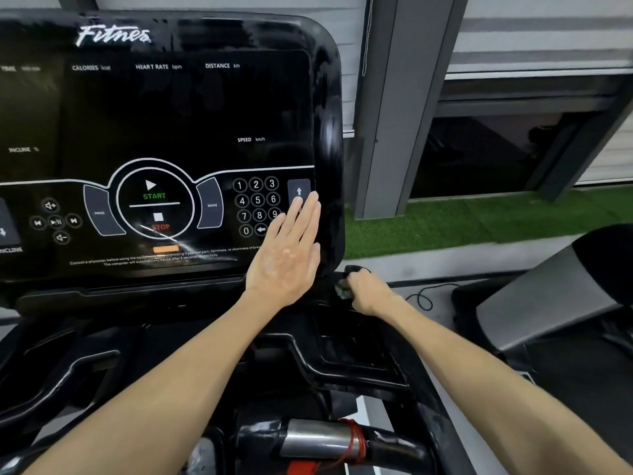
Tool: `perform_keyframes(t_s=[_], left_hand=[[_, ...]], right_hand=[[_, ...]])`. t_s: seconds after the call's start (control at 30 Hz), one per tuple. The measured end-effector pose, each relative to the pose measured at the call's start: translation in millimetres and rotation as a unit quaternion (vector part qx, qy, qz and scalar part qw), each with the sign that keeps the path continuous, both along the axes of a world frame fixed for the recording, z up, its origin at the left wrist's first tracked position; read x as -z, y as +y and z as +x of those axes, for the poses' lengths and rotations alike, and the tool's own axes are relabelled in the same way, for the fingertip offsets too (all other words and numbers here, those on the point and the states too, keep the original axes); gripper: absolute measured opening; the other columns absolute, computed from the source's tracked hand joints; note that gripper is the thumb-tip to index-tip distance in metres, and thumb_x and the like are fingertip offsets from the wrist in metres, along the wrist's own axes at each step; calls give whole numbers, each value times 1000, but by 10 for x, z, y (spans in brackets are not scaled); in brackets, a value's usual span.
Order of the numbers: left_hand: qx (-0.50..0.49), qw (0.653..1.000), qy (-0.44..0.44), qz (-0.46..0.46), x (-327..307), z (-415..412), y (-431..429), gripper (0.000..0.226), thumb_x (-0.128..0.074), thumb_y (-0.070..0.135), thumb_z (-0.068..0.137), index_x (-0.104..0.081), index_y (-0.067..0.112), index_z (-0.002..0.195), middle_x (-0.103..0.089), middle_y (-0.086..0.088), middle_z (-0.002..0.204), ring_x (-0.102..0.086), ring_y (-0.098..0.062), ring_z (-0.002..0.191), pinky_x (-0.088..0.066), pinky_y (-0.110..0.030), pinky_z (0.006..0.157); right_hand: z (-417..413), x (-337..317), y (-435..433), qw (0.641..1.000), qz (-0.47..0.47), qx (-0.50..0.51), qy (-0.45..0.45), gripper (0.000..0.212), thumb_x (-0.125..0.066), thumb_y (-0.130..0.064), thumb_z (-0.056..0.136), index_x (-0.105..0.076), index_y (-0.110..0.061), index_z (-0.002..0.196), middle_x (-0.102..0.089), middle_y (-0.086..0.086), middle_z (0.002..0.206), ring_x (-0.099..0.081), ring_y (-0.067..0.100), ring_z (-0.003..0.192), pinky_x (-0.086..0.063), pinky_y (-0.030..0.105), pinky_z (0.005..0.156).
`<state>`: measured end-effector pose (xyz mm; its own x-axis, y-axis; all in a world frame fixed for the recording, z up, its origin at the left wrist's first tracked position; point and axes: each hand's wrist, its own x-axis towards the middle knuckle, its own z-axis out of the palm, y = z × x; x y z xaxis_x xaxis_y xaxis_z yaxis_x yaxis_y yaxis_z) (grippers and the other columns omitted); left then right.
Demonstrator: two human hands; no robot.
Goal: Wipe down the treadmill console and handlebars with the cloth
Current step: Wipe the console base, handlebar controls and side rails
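The glossy black treadmill console (164,114) fills the upper left, with START and STOP buttons and a number pad. My left hand (286,255) lies flat and open against its lower right corner, fingers reaching the arrow key. My right hand (368,291) is closed around a small dark cloth (344,286), pressed under the console's lower right edge; most of the cloth is hidden in the fist. A black handlebar (325,443) with a metal grip sensor and a red cord crosses the bottom centre.
A black tray with recesses (346,351) sits below the console. Another machine (555,303) stands to the right, with a cable (424,296) on the floor between. Green turf (479,217) and a grey pillar (404,97) lie beyond.
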<state>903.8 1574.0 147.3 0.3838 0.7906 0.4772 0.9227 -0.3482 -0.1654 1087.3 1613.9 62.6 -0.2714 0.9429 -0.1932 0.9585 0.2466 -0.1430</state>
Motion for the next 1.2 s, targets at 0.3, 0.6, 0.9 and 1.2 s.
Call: perform_keyframes(t_s=[0.3,0.6,0.9,1.2], left_hand=[[13,1000,-17,-4,4,-16,11,62,-31,27,101,-8,5,153,-1,-7,162,-4,-23,149,-16,-39,119],[3,1000,-11,7,33,6,22,61,-29,27,102,-5,3,153,1,-10,162,-3,-26,149,-14,-40,119],[3,1000,-10,14,26,22,26,62,-32,28,101,-7,4,153,-2,-9,162,-6,-26,149,-15,-40,118],[0,1000,-1,17,21,5,26,62,-28,29,101,-8,4,153,-3,-9,162,-7,-25,149,-15,-40,117]], right_hand=[[431,-48,19,998,-13,34,-46,36,-48,2,84,-58,-8,118,-65,16,109,-60,36,104,-47,38,83],[1107,283,-1183,998,19,-57,-18,61,-41,6,80,-51,-23,133,-58,6,117,-64,31,86,-52,42,75],[769,353,-145,998,49,-21,24,65,-48,7,75,-54,-20,134,-57,3,129,-59,34,108,-46,36,89],[30,371,448,992,14,-50,116,44,-51,0,75,-66,-17,113,-70,12,109,-62,33,104,-47,33,84]])
